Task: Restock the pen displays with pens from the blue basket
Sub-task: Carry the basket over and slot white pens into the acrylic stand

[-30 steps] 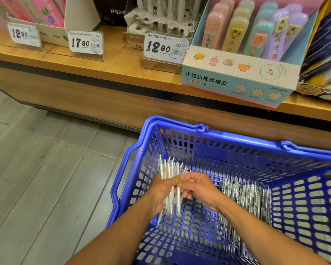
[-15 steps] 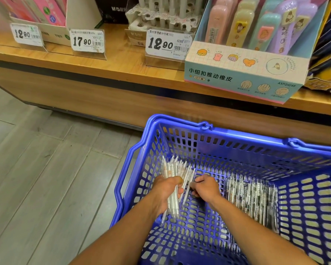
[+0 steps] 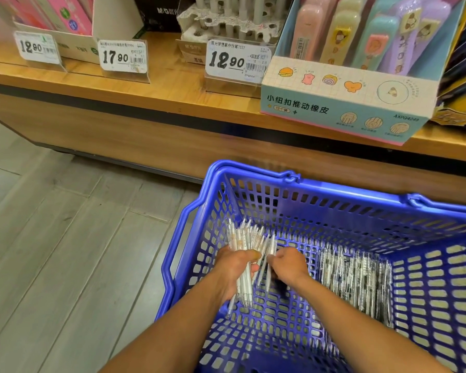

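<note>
Two bare forearms reach forward and down into a blue plastic lattice-walled shopping basket [image 3: 334,200] that fills the lower right of the view. The left hand [image 3: 233,267] is curled around a thick bundle of slim white pens [image 3: 244,238], which fan out above the fist and poke out below it toward the basket floor. Just beside it, the right hand [image 3: 287,262] has its fingers bent and pinches one or two more white pens [image 3: 269,254] that lean against the bundle. Further right, on the basket floor, a row of clear-wrapped pens [image 3: 355,278] lies side by side; motion blur hides their detail.

The basket stands over a grey wood-plank floor [image 3: 65,251]. Beyond it runs a low wooden display shelf [image 3: 145,87]. On the shelf, three white price cards read 12.90 [image 3: 37,48], 17.90 [image 3: 123,56] and 12.90 [image 3: 237,60]. Behind the right-hand card is a pale cardboard pen display with round holes [image 3: 226,22], holding a few upright grey-white pens. To its right sits a pastel cardboard box of push erasers [image 3: 342,103] in pink, yellow, teal and purple.
</note>
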{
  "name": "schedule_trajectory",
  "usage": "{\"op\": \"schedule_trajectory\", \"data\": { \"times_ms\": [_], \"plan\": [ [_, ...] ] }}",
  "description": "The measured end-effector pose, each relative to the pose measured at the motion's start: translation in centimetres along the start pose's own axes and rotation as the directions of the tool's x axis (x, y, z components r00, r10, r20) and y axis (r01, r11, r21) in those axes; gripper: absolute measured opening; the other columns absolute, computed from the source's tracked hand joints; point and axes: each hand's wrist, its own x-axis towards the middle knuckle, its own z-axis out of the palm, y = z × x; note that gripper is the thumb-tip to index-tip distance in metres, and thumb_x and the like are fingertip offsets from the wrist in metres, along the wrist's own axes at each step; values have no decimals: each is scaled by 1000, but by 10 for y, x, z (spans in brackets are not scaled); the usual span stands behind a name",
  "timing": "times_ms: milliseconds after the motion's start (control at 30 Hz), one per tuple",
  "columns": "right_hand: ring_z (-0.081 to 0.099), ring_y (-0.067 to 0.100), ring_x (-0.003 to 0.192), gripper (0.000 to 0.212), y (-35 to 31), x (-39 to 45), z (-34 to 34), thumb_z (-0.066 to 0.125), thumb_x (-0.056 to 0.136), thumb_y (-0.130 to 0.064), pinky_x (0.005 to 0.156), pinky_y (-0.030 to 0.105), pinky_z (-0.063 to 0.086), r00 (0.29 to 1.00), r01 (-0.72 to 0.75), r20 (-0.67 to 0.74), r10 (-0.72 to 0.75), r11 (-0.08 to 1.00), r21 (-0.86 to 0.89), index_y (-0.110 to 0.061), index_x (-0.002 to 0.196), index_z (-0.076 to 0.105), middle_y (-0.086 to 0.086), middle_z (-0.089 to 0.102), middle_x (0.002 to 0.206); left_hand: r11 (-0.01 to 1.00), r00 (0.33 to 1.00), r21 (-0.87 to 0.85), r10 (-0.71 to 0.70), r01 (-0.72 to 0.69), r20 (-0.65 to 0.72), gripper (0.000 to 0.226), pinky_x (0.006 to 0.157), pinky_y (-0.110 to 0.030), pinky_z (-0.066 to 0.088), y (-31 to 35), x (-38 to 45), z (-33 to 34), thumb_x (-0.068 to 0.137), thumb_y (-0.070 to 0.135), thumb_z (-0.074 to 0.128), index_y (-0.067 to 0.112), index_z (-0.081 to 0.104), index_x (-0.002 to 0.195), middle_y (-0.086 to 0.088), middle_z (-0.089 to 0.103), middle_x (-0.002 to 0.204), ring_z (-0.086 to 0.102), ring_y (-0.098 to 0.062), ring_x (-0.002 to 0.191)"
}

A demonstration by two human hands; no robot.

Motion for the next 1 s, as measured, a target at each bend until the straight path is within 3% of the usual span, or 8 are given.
{"op": "schedule_trajectory", "data": {
  "times_ms": [133,267,500,600,700,833,900,1000],
  "plan": [
    [61,14,56,17,-3,-22,-23,71,87,-15,57,29,53,947,31,277,-163,905,425,-3,98,65,15,72,82,1000,1000,16,24,-24,9,99,101,-38,38,0,0,0,80,25,82,8,18,154,-13,50,143,66,-8,86],
    [60,14,55,33,-16,-41,-30,78,74,-23,51,22,48,882,2,385,-272,818,575,0,95,67,14,72,79,999,996,-27,43,-41,77,117,116,-48,31,0,0,1,63,45,86,11,23,155,-15,36,157,39,-32,140],
    [62,15,54,30,-17,-35,-19,85,64,-27,49,21,48,878,-2,379,-293,789,615,-9,79,65,8,69,69,1000,997,-25,14,-12,74,94,107,-42,31,-1,3,-2,77,27,81,8,30,153,-13,41,154,37,-28,141],
    [63,17,62,17,-2,-20,-18,75,82,-22,56,22,52,861,-155,447,-243,712,685,-7,89,71,13,70,82,1000,1000,-7,13,-13,26,97,95,-40,41,1,1,-1,79,19,76,12,17,155,-13,42,146,44,-28,129],
    [65,17,60,13,13,-4,-3,69,89,-14,57,26,54,974,-110,225,-5,861,497,-4,96,63,16,72,85,1000,999,-1,-24,24,27,68,64,-36,57,4,-1,1,82,9,72,2,38,140,-11,67,108,71,-20,86],
    [54,19,55,25,5,4,16,68,89,-26,53,29,45,999,-38,-37,38,999,-8,-11,74,56,5,59,64,998,998,-28,-52,53,38,55,72,-40,62,2,0,0,86,7,69,2,44,135,-18,71,106,76,-17,70],
    [43,15,49,34,-6,6,19,67,89,-31,45,24,34,997,-70,-48,65,993,-92,-12,65,53,2,47,55,998,998,-32,-49,51,45,57,69,-37,63,3,-1,1,86,6,68,1,44,138,-17,73,102,75,-18,72],
    [52,17,56,28,-16,10,17,68,88,-31,49,24,41,986,-166,-17,165,981,-99,-7,73,62,6,61,66,999,998,-6,-35,35,47,67,86,-43,60,2,0,1,85,7,69,2,41,145,-13,72,110,75,-16,78]
  ]
}}
